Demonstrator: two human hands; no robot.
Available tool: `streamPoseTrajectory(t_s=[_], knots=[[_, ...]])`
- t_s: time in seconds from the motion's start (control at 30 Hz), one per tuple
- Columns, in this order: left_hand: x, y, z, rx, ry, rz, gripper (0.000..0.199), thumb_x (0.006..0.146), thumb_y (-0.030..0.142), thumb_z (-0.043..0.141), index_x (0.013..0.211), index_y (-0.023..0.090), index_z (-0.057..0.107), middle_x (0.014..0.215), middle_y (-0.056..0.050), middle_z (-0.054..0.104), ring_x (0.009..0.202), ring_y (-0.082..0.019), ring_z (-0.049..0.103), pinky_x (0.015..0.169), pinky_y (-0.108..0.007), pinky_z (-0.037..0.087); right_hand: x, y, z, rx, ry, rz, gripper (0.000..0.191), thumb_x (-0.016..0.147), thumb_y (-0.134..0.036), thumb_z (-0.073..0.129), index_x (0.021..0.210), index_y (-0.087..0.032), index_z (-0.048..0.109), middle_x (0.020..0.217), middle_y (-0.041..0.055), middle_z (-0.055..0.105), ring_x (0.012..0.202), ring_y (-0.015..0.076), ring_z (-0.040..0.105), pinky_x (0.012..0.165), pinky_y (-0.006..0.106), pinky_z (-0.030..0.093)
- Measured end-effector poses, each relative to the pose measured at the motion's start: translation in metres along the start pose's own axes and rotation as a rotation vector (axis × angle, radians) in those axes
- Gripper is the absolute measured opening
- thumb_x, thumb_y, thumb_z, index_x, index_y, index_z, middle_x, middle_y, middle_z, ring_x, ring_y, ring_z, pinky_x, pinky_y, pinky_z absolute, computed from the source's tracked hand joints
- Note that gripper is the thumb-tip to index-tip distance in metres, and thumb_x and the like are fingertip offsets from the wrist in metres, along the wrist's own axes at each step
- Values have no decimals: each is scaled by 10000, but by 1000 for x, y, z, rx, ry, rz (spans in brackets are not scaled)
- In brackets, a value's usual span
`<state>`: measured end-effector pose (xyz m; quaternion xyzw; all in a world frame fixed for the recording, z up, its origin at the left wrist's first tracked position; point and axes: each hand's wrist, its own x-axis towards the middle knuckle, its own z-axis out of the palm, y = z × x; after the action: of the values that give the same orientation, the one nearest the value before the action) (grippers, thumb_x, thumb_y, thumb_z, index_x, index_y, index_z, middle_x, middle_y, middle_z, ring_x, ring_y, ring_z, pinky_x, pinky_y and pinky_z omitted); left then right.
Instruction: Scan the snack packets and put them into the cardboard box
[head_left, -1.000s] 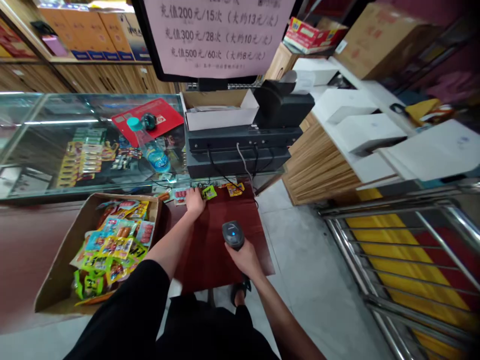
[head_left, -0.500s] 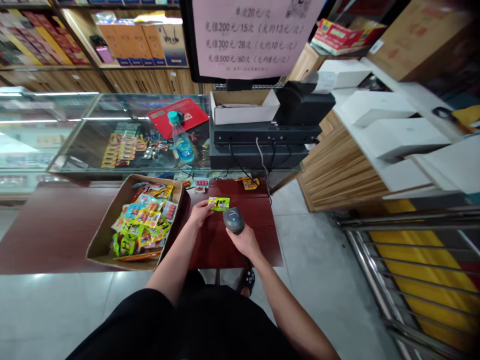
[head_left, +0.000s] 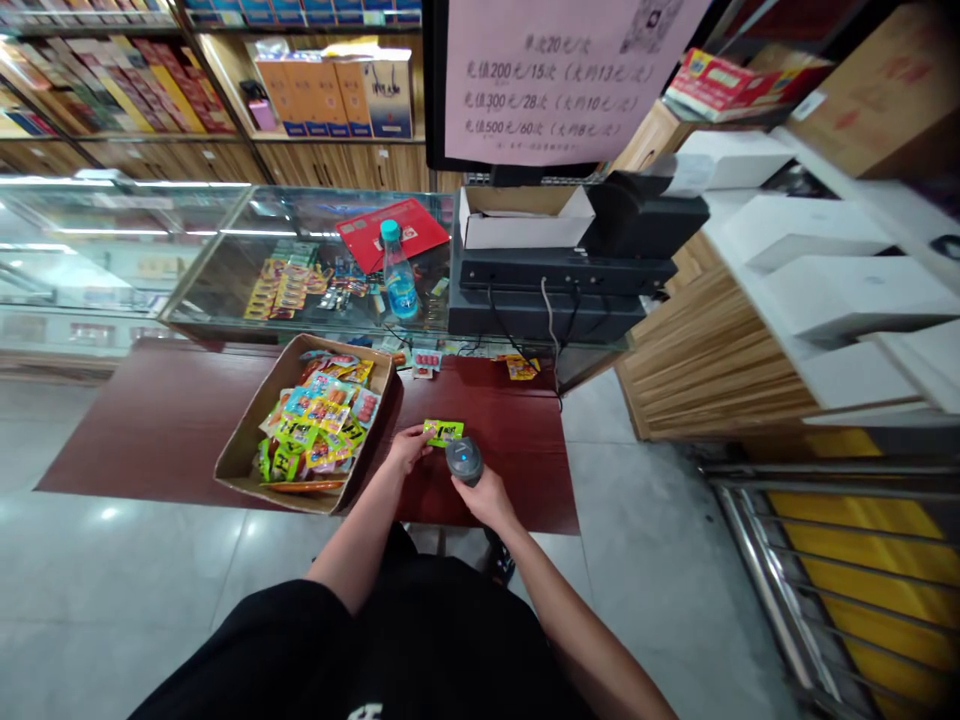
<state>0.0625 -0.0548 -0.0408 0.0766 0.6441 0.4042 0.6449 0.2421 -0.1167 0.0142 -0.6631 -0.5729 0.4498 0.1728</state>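
Over the dark red table (head_left: 525, 500), my left hand (head_left: 409, 449) pinches the left end of a small yellow-green snack packet (head_left: 444, 432). My right hand (head_left: 489, 496) is wrapped round a dark grey handheld scanner (head_left: 464, 460) with a small blue light on top. The scanner's head is at the packet's lower right; whether they touch I cannot tell. Left of my hands, a cardboard box (head_left: 238, 440) holds several colourful snack packets (head_left: 315, 420). Red-and-white packets (head_left: 427, 362) and an orange packet (head_left: 522, 368) lie at the table's back edge.
Behind the table, a glass counter (head_left: 225, 250) bears a bottle (head_left: 401, 285), a red folder (head_left: 427, 228) and a black cash drawer unit (head_left: 547, 310) with cables hanging down. White boxes (head_left: 862, 295) stand on the right shelf. A metal rack (head_left: 750, 530) stands at the lower right.
The camera view has shifted, so the counter and box appear farther right. Both hands keep their holds; the packet and the scanner now sit slightly lower in the view.
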Motion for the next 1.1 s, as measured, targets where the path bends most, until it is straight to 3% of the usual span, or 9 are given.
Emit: streamPoseTrajectory(t_s=[0.27,0.47,0.67,0.77,0.87,0.93,1.0,1.1], knots=[[-3,-11,-5,-11,47,-19,254,592,149,851,781,116,685,693,-45,683,551,-86,604,516,-184,492,-5,8,7,-21,-30,20,270,751,-331,687,955,-155,710,940,131,748,963,278,701,746,273,521],[-3,-10,-6,-13,13,-30,278,577,152,862,787,114,684,741,-59,694,574,-94,623,530,-193,506,-4,6,8,-21,-33,11,285,754,-326,682,972,-145,709,972,147,742,978,285,695,758,281,520],[-16,1,-5,-17,-10,-25,269,587,161,857,788,114,684,786,-69,703,615,-103,639,547,-193,515,-3,9,8,-14,-22,-1,308,753,-345,677,981,-140,702,961,141,743,973,272,698,768,279,528],[-29,18,-11,-28,-42,55,294,585,207,858,817,120,700,806,-70,705,620,-99,636,549,-186,507,-1,10,7,-16,-27,1,288,759,-354,667,957,-146,700,888,121,748,901,263,717,716,279,542],[-43,47,-33,-35,-39,220,364,580,292,853,875,133,710,832,-65,705,610,-92,619,548,-186,495,4,6,9,-18,-59,-7,266,771,-367,653,922,-153,698,770,90,739,777,244,731,640,272,546],[-53,69,-58,-14,34,323,403,573,345,844,890,137,708,861,-65,705,647,-106,625,568,-198,498,9,-1,13,-16,-87,-23,263,779,-375,644,916,-157,695,719,73,728,713,229,729,607,262,543],[-62,88,-89,56,173,410,434,586,401,820,912,138,703,887,-70,703,706,-135,638,615,-228,509,13,-10,16,-13,-112,-45,266,783,-382,642,918,-157,690,690,66,720,677,221,725,586,256,539],[-74,107,-132,286,501,549,493,643,459,755,1016,143,693,917,-88,699,796,-192,645,717,-308,517,18,-23,19,-3,-136,-72,267,781,-387,646,913,-159,689,672,67,716,662,221,724,578,252,537]])
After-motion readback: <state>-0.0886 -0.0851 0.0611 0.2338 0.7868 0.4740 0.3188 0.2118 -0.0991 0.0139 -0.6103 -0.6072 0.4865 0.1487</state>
